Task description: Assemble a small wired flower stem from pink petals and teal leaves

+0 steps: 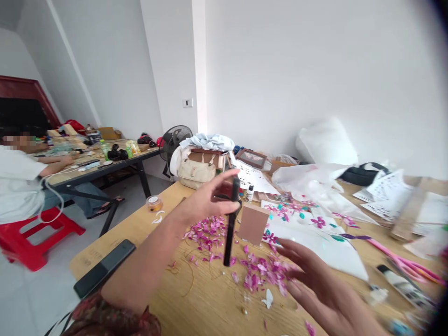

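My left hand (208,198) is raised over the table, thumb and fingers closed on a thin, flat black object (229,238) held upright and seen nearly edge-on; its kind is unclear. Loose magenta petals (206,233) lie below and behind it. A small brown-pink board (252,224) stands just to its right. With fingers apart and nothing in them, my right hand (315,275) hovers beside a second heap of petals (264,270). A white butterfly-shaped piece (268,298) lies left of that hand.
A phone (105,268) lies at the table's left edge, near a small jar (154,203). Pink-handled scissors (402,261) and a white sheet with flowers (315,238) are at right. A canvas bag (198,170) stands behind. Another person (21,186) sits at the far-left table.
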Motion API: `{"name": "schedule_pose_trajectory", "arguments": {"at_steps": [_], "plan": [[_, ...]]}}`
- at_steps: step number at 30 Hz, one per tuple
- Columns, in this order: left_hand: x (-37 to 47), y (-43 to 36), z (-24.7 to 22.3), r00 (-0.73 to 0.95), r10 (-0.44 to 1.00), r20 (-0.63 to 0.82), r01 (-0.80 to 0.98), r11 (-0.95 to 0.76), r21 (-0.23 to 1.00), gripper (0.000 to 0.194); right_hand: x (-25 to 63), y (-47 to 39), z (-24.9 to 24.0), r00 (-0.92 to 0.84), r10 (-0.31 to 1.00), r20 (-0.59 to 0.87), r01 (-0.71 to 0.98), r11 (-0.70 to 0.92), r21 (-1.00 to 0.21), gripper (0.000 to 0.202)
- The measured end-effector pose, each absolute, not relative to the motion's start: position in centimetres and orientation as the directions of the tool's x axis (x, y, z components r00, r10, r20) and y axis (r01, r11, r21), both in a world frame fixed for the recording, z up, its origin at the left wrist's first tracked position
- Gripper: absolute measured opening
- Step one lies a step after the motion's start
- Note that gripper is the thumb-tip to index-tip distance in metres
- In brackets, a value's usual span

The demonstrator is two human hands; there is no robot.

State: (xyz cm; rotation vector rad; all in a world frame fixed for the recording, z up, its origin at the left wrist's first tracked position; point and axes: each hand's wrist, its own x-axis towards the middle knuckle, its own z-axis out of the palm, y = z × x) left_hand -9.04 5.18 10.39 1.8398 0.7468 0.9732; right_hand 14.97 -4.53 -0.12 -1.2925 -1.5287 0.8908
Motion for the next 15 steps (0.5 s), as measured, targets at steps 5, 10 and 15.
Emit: {"name": "schedule_pose_trajectory", "arguments": {"at_steps": [5,10,15], "plan": [[-2.5,4.1,8.4,0.564,0.765,0.311,-0.137,-0.284,0.949,0.062,13.0,-1.8,2.8,-0.197,0.938,0.287,-0.094,0.274,-0.957,0.067],[0.3,4.0,7.6,0.561,0.78,0.278,-0.113,-0.261,0.959,0.064,13.5,-1.4,1.4,-0.048,0.952,0.304,-0.107,0.297,-0.949,0.056],[1.0,4.0,7.4,0.562,0.764,0.316,-0.058,-0.344,0.937,0.065,13.6,-1.4,0.1,0.05,0.965,0.257,-0.3,0.26,-0.918,0.05]]}}
